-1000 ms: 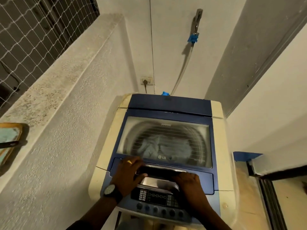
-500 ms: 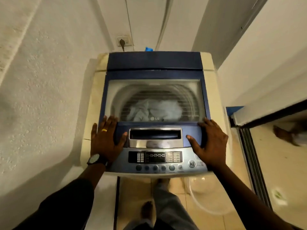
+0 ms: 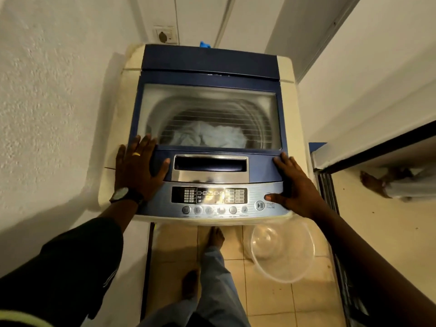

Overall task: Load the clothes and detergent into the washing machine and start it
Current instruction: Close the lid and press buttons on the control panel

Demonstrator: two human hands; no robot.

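A top-loading washing machine with a blue lid stands against the wall, its lid closed. Through the lid's window pale clothes lie in the drum. My left hand rests flat on the lid's front left corner, fingers spread, with a ring and a wristwatch. My right hand lies flat on the front right corner. Its thumb touches the control panel just right of the start/pause button. Neither hand holds anything.
A clear plastic basin sits on the tiled floor right of my feet. A rough wall runs close on the left, with a wall socket behind the machine. Sliding door tracks lie on the right, with another person's foot beyond them.
My hands moved from the lid's middle handle out to its front corners. My right thumb has come down onto the panel by the start/pause button. The view tilted down.
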